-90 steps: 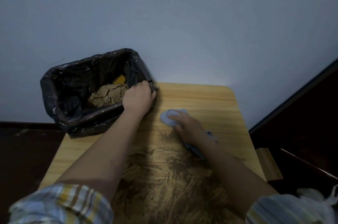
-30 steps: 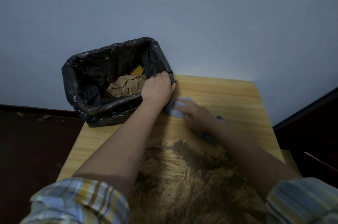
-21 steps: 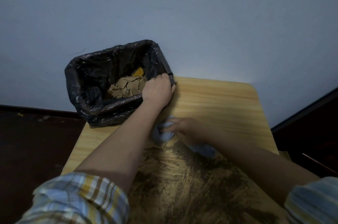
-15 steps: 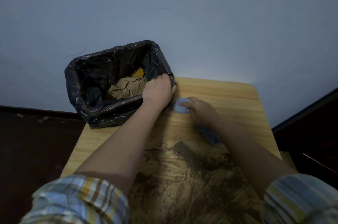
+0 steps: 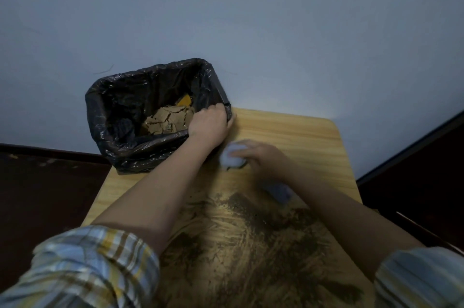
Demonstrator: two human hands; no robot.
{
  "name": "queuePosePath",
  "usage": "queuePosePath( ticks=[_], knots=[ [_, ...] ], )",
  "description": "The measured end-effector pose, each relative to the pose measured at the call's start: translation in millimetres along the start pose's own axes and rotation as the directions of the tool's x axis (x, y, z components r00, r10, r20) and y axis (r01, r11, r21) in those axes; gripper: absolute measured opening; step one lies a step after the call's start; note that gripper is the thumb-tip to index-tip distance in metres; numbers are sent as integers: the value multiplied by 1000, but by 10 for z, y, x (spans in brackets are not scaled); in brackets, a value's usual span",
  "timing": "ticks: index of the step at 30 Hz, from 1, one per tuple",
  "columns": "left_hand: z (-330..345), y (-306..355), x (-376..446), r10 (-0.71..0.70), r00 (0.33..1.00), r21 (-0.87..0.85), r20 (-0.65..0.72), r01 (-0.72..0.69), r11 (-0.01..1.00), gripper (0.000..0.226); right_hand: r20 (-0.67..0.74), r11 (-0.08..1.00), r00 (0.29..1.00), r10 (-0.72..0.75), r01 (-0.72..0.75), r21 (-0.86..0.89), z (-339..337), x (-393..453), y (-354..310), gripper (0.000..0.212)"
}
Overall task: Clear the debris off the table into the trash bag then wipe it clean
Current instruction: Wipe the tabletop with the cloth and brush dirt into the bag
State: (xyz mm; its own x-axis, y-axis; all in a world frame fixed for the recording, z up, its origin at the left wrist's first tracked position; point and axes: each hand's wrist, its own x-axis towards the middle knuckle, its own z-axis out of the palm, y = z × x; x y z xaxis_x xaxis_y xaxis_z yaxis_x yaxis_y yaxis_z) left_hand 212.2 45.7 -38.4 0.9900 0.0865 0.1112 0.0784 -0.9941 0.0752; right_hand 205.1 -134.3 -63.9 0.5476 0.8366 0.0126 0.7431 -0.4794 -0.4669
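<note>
A black trash bag (image 5: 120,111) lines a bin at the table's far left corner, with crumpled brown paper (image 5: 167,121) inside. My left hand (image 5: 208,124) grips the bag's near right rim. My right hand (image 5: 263,157) holds a pale blue cloth (image 5: 232,158) against the wooden table (image 5: 296,134), just right of the bag. Its image is blurred. Dark brown dirt (image 5: 251,240) is smeared over the near half of the table.
A pale wall (image 5: 251,18) rises right behind the table and bag. Dark floor (image 5: 45,189) lies to the left. Dark furniture (image 5: 421,167) stands close to the table's right edge.
My right hand has been sweeping the cloth back and forth between the dirt patch and the bag's rim; since half a second ago it slid slightly nearer me. My left hand stayed on the bag.
</note>
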Motion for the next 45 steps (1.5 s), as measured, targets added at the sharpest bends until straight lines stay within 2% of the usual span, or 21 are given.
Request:
queuePosePath(
  ticks=[1, 3, 5, 7, 9, 13, 15, 19, 22, 24, 27, 29, 32, 34, 41, 45],
  knots=[
    [-35, -8, -3, 8, 999, -21, 42, -7, 1000, 50, -70, 994, 993, 99, -102, -36, -65, -9, 97, 44],
    [-110, -48, -23, 42, 991, -32, 131, -38, 999, 55, -151, 978, 972, 181, -194, -74, -101, -9, 310, 42],
    [-208, -151, -92, 61, 984, -12, 168, -60, 998, 58, -107, 936, 942, 317, -329, -123, -37, 17, 486, 43],
    [-295, -311, -203, 55, 982, 18, 182, -59, 998, 59, -20, 826, 844, 536, -529, -194, 74, 60, 556, 48],
    [-341, -488, -331, 50, 979, 54, 197, -62, 997, 59, -17, 776, 797, 604, -592, -218, 194, 140, 485, 52],
    [-321, -698, -559, 34, 982, 91, 183, -51, 994, 46, 25, 901, 932, 362, -342, -267, 460, 321, 135, 54],
    [-284, -712, -614, 24, 990, 91, 142, -37, 995, 34, 89, 938, 968, 234, -200, -283, 528, 330, 36, 53],
    [-239, -651, -679, -20, 996, 88, 86, 13, 996, 43, 234, 959, 972, 7, 60, -279, 531, 218, -107, 46],
    [-207, -558, -727, -25, 999, 137, 24, 21, 990, 46, 311, 965, 942, -125, 188, -181, 501, 136, -279, 49],
    [-215, -467, -791, -13, 1000, 157, -19, 16, 988, 53, 328, 960, 930, -167, 230, -162, 414, 76, -409, 44],
    [-274, -334, -900, 8, 996, 148, -92, 6, 989, 63, 101, 984, 983, -155, 163, -73, 224, -68, -482, 26],
    [-332, -261, -966, 32, 992, 138, -124, -15, 990, 63, -28, 995, 998, -62, 60, -81, 83, -176, -479, 31],
    [-408, -116, -1067, 63, 990, 101, -123, -51, 994, 59, -170, 990, 983, 63, -83, -113, -118, -352, -467, 45],
    [-425, -11, -1131, 65, 993, 76, -99, -57, 995, 54, -248, 987, 960, 128, -149, -65, -223, -499, -449, 42],
    [-392, 358, -1348, 134, 988, -52, 70, -131, 990, 52, -326, 946, 888, 324, -305, 109, -350, -1135, -374, 33],
    [-373, 533, -1470, 129, 982, -118, 135, -113, 987, 49, -352, 885, 813, 463, -408, 223, -334, -1474, -324, 31]
  ],
)
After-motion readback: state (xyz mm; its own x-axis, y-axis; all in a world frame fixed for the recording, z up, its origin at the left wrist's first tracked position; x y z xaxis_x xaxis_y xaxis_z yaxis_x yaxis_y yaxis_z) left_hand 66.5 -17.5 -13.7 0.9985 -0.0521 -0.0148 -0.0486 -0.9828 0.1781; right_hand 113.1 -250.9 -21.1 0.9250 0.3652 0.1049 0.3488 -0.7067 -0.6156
